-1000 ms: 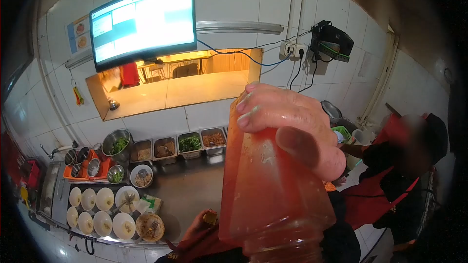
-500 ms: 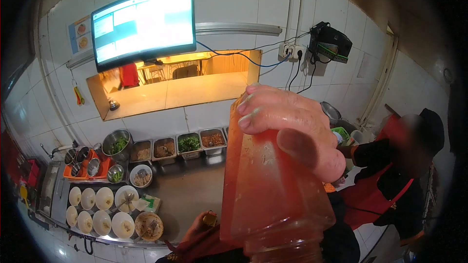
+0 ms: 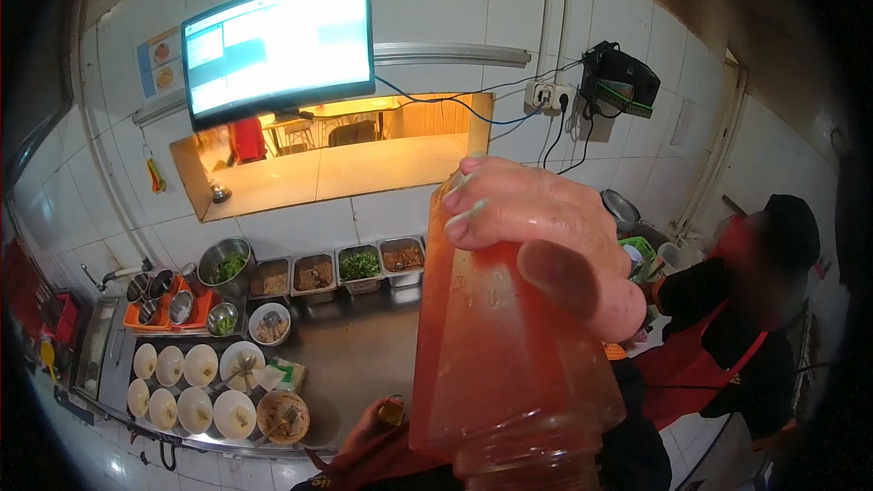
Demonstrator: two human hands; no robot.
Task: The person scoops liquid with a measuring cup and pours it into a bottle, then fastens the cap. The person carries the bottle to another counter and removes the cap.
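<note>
Close to the camera, my right hand (image 3: 555, 236) is wrapped round a translucent reddish plastic bottle (image 3: 509, 355). The bottle's threaded neck points toward the bottom of the view, and its far end lies under my fingers. Lower down, by the counter's front edge, my left hand (image 3: 371, 425) is closed round a small yellowish object (image 3: 392, 412), too small to name. Left of that hand stands a brown-smeared bowl (image 3: 273, 427) with a fork-like utensil in it. Two rows of white bowls (image 3: 200, 365) with small portions of food inside stand farther left.
Metal pans (image 3: 359, 265) of chopped greens and minced toppings line the wall. An orange tray (image 3: 195, 312) carries metal cups beside a steel pot (image 3: 225, 255). A screen (image 3: 277, 45) hangs above the serving hatch (image 3: 355, 164). A co-worker in a red apron (image 3: 696, 368) stands at right.
The view has shifted slightly, so the counter and wall appear a little farther right. My right hand keeps its hold on the bottle, and my left hand remains closed near the counter edge.
</note>
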